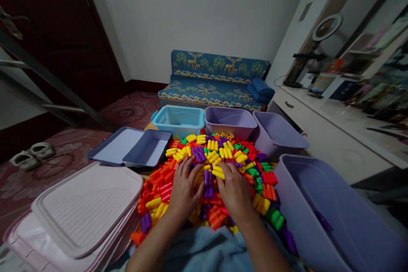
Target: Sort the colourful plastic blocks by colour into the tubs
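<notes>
A big heap of plastic toy pieces (165,172), made of joined bullet-shaped tubes in red, orange, yellow, green and purple, lies in front of me. My left hand (185,187) rests on the left middle of the heap, fingers apart and thumb toward the centre. Just beyond its fingertips is a purple piece (199,154). My right hand (235,187) is to the right, its thumb and forefinger closed about a yellow toy piece (218,172). Between the hands stands another purple piece (208,183). The undersides of both hands are hidden.
Beyond the heap stand a light-blue bin (180,128) and a purple bin (229,126). Two more purple bins (270,146) line the right, the nearest large bin (287,195) holding a purple piece. Dark-blue trays (119,161) and pale lids (86,208) lie left. A sofa (210,80) is behind.
</notes>
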{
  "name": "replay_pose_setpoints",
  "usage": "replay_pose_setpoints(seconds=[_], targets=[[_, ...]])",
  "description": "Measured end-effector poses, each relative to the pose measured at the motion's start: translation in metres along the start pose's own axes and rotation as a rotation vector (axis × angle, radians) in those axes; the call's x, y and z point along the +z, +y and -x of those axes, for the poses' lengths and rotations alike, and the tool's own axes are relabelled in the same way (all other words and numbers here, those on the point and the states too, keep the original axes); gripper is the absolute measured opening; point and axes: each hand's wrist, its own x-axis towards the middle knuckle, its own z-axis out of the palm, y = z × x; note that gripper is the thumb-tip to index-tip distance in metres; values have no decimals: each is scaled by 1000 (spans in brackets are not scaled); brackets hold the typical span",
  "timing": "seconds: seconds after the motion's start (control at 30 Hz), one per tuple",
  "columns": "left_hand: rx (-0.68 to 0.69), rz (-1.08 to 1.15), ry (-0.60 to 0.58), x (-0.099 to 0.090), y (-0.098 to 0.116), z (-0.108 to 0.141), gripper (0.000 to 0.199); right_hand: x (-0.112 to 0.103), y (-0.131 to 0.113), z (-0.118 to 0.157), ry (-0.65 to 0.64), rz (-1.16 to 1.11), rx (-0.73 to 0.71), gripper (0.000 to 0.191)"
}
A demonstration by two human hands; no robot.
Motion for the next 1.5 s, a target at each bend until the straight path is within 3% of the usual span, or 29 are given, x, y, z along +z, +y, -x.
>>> replay_pose_setpoints(seconds=[0.2,0.3,0.5,0.7,0.83,1.0,1.1,1.17,1.23,1.37,1.5], targets=[[-15,-4,-15,-2,3,-1,44,4,10,-2,135,-199,43,24],[-23,-2,-18,-4,4,-1,44,2,12,-2,202,-578,142,25],[-24,-9,-15,-2,2,0,44,-8,11,1,36,-1496,473,42],[-34,-18,-26,-1,2,0,45,-18,17,-11,-26,-1981,636,24],[-32,-20,-35,-2,2,0,45,-25,23,-26,58,-2056,695,13],[-37,-18,-30,-3,3,0,45,-40,41,-50,147,-2080,723,14],[-33,-22,-36,-2,2,0,45,-58,64,-84,307,-2026,693,16],[-29,-23,-35,-1,1,0,45,-72,82,-111,523,-1903,721,14],[-25,-20,-27,-1,0,0,45,-81,96,-132,626,-1847,740,12],[-28,-9,-28,-1,1,1,46,-71,101,-133,603,-1806,713,10],[-34,-6,-37,-2,2,1,44,-32,80,-91,395,-1550,386,26]])
